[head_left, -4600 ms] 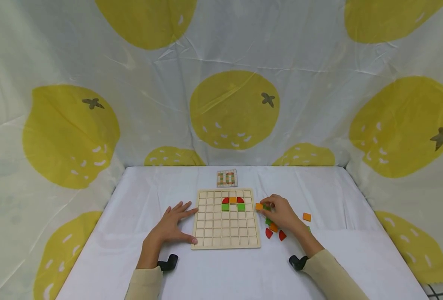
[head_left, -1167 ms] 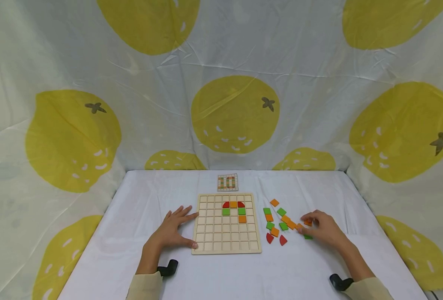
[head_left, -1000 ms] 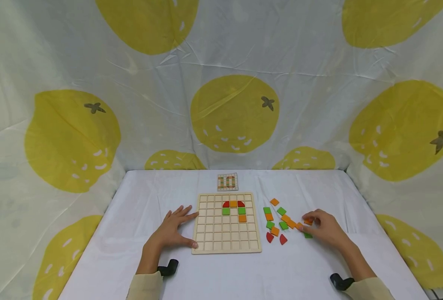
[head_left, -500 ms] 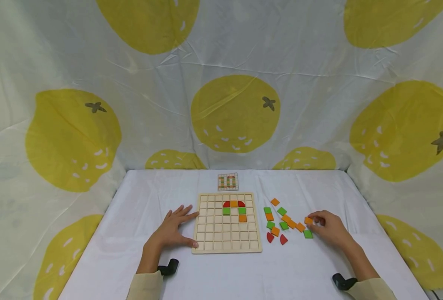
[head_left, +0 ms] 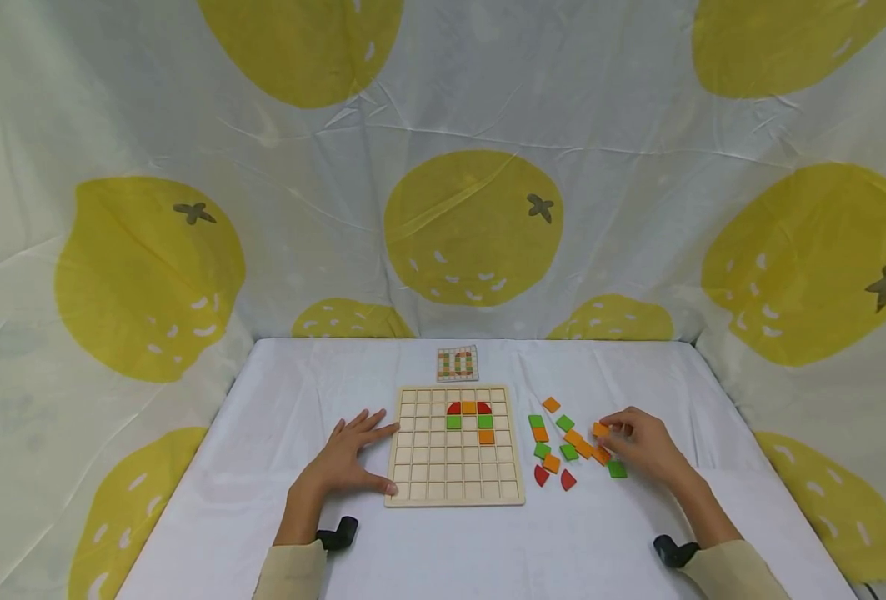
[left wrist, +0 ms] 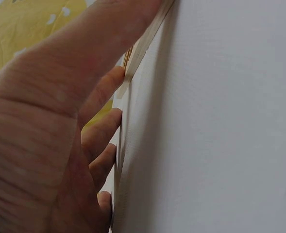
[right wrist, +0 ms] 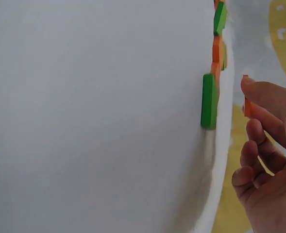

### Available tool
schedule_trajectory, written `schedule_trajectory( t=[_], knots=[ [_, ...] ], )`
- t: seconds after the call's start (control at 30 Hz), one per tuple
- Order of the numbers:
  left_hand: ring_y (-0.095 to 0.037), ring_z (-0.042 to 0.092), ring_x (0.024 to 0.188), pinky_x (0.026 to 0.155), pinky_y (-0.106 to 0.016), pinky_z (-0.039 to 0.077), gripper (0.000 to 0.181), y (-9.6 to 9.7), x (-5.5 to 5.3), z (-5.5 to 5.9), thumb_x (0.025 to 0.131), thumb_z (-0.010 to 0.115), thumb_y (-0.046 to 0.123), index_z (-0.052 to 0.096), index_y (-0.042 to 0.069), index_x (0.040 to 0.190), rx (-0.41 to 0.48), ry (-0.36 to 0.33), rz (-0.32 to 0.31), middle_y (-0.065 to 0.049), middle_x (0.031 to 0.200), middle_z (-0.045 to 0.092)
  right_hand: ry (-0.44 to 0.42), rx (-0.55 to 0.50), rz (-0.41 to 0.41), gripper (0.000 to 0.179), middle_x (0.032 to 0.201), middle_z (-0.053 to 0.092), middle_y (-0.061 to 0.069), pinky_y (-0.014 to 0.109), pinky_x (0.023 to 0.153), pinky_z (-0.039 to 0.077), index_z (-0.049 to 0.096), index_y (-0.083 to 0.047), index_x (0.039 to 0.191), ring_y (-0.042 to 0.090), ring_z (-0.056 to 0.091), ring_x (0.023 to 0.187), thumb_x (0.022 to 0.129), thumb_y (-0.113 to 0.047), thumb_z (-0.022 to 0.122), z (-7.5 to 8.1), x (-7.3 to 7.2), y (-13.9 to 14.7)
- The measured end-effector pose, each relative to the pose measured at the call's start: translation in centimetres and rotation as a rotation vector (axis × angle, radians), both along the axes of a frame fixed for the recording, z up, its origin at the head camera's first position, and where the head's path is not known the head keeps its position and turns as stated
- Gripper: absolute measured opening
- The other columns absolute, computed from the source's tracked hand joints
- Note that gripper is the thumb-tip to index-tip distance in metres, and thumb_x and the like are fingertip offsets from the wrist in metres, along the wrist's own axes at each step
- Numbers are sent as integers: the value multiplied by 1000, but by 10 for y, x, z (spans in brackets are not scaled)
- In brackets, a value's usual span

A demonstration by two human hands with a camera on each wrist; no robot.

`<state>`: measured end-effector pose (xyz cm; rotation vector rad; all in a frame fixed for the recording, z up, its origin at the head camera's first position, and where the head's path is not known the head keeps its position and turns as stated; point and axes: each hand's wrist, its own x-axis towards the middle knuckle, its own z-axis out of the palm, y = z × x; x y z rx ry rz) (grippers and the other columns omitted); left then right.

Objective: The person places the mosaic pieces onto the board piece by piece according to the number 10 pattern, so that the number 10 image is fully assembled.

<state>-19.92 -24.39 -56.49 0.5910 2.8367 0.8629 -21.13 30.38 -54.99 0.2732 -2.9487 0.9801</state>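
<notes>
A pale wooden grid board lies mid-table. My left hand rests at its left edge with fingers spread, the thumb on the near left corner; in the left wrist view the fingertips meet the board's side. Red quarter-round tiles, green squares and orange squares sit in an arch in the board's upper cells, the lowest an orange square on the right. Between thumb and index finger my right hand pinches an orange square tile, raised off the table in the right wrist view.
Loose tiles lie right of the board: orange squares, green squares such as the near one, and red quarter-rounds. A small card with a coloured grid pattern lies beyond the board. Lemon-print cloth walls the table's back and sides.
An orange square has joined the arch on the board since the oldest frame. My right hand went right to the loose tiles, picked up an orange square and now moves left. The left hand stayed put.
</notes>
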Motion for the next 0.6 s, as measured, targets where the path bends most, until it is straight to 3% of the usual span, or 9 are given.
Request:
schedule_trajectory(
  t=[0.3, 0.6],
  knots=[
    [-40, 21, 158, 124, -70, 9, 107, 1, 1, 1, 57, 89, 73, 55, 33, 150, -10, -1, 6, -6, 167, 37, -23, -56, 33, 26, 94, 63, -1, 23, 67, 47, 79, -15, 113, 19, 52, 89, 89, -24, 82, 9, -13, -48],
    [-40, 21, 158, 124, -70, 8, 107, 2, 2, 3, 57, 89, 72, 55, 32, 151, -4, -4, 8, -6, 167, 37, -33, -141, 111, 25, 93, 64, -1, 23, 68, 49, 80, -16, 111, 18, 54, 86, 87, -21, 84, 5, -19, -100]
  ],
)
